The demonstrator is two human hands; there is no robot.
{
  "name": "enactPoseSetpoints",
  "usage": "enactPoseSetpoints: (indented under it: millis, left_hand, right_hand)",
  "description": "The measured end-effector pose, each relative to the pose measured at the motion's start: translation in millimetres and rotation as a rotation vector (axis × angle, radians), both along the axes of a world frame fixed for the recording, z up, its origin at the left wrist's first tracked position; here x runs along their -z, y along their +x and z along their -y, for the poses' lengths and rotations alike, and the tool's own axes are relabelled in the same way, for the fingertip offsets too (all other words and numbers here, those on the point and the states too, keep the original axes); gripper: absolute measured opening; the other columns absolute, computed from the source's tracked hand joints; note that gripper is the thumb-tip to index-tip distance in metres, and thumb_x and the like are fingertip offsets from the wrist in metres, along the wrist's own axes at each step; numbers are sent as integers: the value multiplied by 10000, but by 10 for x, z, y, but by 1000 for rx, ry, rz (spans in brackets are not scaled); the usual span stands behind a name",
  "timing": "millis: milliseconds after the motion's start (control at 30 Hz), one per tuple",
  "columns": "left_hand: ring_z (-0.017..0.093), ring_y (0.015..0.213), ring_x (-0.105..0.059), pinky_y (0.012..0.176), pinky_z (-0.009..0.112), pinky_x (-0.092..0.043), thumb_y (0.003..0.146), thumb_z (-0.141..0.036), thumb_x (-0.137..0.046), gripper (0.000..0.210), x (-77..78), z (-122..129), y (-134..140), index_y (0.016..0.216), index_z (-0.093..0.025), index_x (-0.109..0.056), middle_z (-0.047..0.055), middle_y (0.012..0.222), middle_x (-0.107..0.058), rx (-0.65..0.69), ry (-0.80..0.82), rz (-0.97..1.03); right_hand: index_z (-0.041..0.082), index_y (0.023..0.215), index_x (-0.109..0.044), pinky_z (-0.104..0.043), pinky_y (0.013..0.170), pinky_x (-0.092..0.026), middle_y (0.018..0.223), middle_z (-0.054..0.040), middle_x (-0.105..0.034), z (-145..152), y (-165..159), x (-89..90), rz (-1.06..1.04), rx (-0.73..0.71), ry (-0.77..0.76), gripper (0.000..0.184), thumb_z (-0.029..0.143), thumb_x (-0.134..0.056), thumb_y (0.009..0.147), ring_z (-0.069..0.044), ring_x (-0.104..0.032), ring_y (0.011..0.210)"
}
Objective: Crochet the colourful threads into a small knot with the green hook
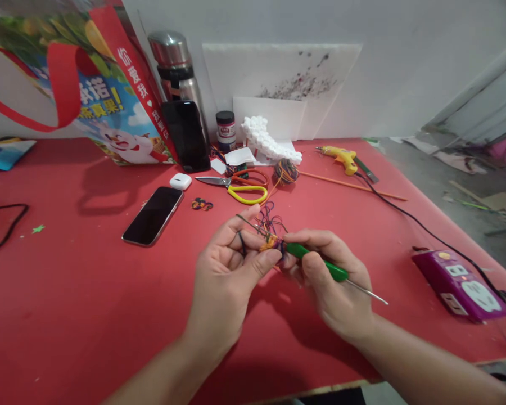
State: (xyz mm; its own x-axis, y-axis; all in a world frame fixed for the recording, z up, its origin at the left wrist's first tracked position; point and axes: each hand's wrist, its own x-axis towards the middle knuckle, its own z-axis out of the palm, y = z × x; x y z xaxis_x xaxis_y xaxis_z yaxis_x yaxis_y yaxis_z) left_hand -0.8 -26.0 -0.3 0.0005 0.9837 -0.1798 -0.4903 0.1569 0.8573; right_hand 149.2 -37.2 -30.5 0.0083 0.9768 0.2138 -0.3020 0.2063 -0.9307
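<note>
My left hand (231,264) pinches a small multicoloured crochet piece (270,243) between thumb and fingers, with a dark strand of yarn looped over its raised index finger. My right hand (337,281) is closed around the green handle of a crochet hook (316,261). One metal end of the hook sticks out to the lower right; the other end, by the crochet piece, is hidden. Loose strands of yarn (269,216) trail behind the piece, up to a dark multicoloured yarn ball (285,172). A small crocheted bit (202,204) lies further left on the red table (88,298).
Scissors (240,185), a phone (153,216) and a white earphone case (180,181) lie beyond my hands. A second phone (186,136) leans on a steel flask (172,56) beside a gift bag (122,112). At right are a glue gun (339,159) and purple power strip (461,287).
</note>
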Motion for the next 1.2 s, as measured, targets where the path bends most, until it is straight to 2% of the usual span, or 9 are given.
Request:
enactPoseSetpoints:
  millis: [100, 233, 400, 600, 900, 1067, 1200]
  left_hand:
    - [69, 717, -622, 730, 144, -566, 739, -185, -979, 529, 7, -3, -4, 1236, -243, -809, -55, 774, -642, -8, -15, 11]
    - [58, 739, -601, 761, 117, -542, 793, -155, -938, 493, 3, 3, -17, 1257, -266, -813, -53, 786, -644, -2, 46, -8]
    - [55, 750, -621, 786, 112, -552, 833, -148, -911, 491, 1, 0, -31, 1287, -298, -802, -53, 799, -655, 16, 108, -27]
    - [62, 771, -658, 790, 129, -576, 791, -149, -938, 455, -19, -29, -21, 1219, -252, -820, -46, 809, -673, 26, 30, 9]
    - [41, 771, -664, 801, 113, -565, 803, -147, -931, 517, 15, -23, -33, 1288, -255, -789, -64, 809, -680, 18, 34, 23]
    - [55, 773, -676, 809, 130, -575, 856, -152, -884, 584, 40, -9, -24, 1403, -271, -721, -64, 810, -713, -47, 105, -67]
    - [61, 749, -679, 785, 139, -583, 841, -151, -897, 613, 56, 11, 19, 1414, -252, -705, -62, 803, -719, -42, 94, -75]
  right_hand:
    - [292, 1131, -815, -261, 606, -554, 788, -16, -720, -3, 17, 13, 55, 26, 8, 172, 415, -747, 1032, -133, -638, 656]
    - [285, 1144, -824, -280, 595, -521, 771, -10, -693, -29, 58, 55, 131, 61, 73, 163, 375, -736, 1041, -138, -592, 630]
    - [280, 1140, -835, -256, 556, -486, 785, -27, -709, -33, 57, 45, 48, -10, 75, 174, 382, -726, 1049, -127, -589, 626]
    - [285, 1131, -845, -253, 543, -494, 738, -18, -708, -27, 43, -17, 2, -26, -22, 198, 426, -755, 1025, -123, -579, 588]
    - [299, 1154, -840, -192, 538, -476, 757, 1, -701, -53, 46, 14, -31, -68, 26, 199, 405, -693, 1073, -79, -561, 590]
    - [293, 1153, -819, -180, 556, -498, 750, 17, -688, -46, 34, 22, 123, 13, 35, 176, 337, -658, 1096, -78, -576, 606]
    - [304, 1206, -794, -178, 601, -517, 859, 10, -733, -6, 28, 49, 314, 123, 198, 207, 235, -630, 1099, -76, -613, 665]
